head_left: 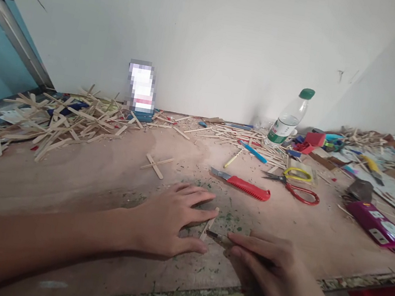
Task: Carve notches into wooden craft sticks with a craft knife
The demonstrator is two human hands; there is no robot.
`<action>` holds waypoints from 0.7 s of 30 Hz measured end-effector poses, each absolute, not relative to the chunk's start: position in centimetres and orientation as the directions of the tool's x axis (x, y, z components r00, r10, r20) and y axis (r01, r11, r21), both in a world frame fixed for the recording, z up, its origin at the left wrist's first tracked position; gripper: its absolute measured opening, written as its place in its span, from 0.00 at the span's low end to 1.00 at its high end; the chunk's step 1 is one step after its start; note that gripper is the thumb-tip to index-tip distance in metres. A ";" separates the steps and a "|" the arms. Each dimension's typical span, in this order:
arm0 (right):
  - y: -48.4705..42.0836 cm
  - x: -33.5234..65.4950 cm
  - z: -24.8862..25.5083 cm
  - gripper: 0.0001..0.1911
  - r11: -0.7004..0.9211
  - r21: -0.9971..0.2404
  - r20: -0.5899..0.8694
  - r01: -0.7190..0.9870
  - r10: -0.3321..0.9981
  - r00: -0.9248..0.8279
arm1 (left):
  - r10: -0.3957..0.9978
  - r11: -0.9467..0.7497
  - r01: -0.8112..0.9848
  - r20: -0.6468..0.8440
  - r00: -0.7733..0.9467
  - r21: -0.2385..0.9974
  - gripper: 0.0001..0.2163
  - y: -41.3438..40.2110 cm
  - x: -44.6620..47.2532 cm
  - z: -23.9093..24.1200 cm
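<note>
A short piece of wooden craft stick (pixel 204 232) lies on the board in front of me. My left hand (pixel 174 219) rests palm down, the index fingertip on the stick's far end and the thumb by its near end, holding it in place. In my right hand (pixel 270 256) a slim hobby knife (pixel 219 237) is pinched, its blade tip at the middle of the stick. Beyond my left fingers lie two crossed sticks (pixel 156 165). A red box cutter (pixel 247 186) with its blade out sits past both hands.
Yellow-and-red scissors (pixel 301 185) and a purple packet (pixel 377 223) lie to the right. A water bottle (pixel 288 120) stands near the wall, and a lit phone (pixel 142 88) leans there. Loose sticks (pixel 61 125) pile up at the left. The board's front edge (pixel 157 295) runs close to me.
</note>
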State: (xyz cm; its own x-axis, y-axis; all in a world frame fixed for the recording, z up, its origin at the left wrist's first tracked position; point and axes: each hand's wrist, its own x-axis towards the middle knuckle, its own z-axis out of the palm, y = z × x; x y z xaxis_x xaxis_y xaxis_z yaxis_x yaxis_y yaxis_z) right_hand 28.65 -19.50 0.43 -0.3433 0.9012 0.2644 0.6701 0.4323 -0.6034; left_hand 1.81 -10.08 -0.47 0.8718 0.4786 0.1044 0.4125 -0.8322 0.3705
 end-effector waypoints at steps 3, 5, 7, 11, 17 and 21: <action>-19.5 28.7 0.4 0.12 0.427 -0.596 0.262 0.680 0.904 -0.338 | 0.488 -0.821 0.424 0.084 0.869 0.383 0.33 -10.0 1.9 -0.5; -19.5 28.7 0.4 0.13 0.431 -0.590 0.267 0.683 0.902 -0.339 | 0.486 -0.819 0.425 0.070 0.871 0.386 0.33 -10.0 1.9 -0.5; -19.5 28.7 0.5 0.14 0.437 -0.586 0.262 0.682 0.899 -0.351 | 0.485 -0.818 0.429 0.056 0.873 0.383 0.33 -10.0 2.0 -0.4; -19.4 28.4 0.5 0.15 0.462 -0.557 0.238 0.690 0.885 -0.400 | 0.488 -0.819 0.435 0.054 0.871 0.375 0.33 -10.0 2.0 -0.3; -19.7 28.5 0.3 0.15 0.481 -0.509 0.308 0.714 0.876 -0.370 | 0.497 -0.812 0.433 0.078 0.864 0.391 0.33 -10.0 2.0 -0.4; -19.9 28.9 0.1 0.14 0.472 -0.520 0.324 0.712 0.880 -0.347 | 0.508 -0.799 0.451 0.046 0.860 0.397 0.34 -9.9 2.0 -0.3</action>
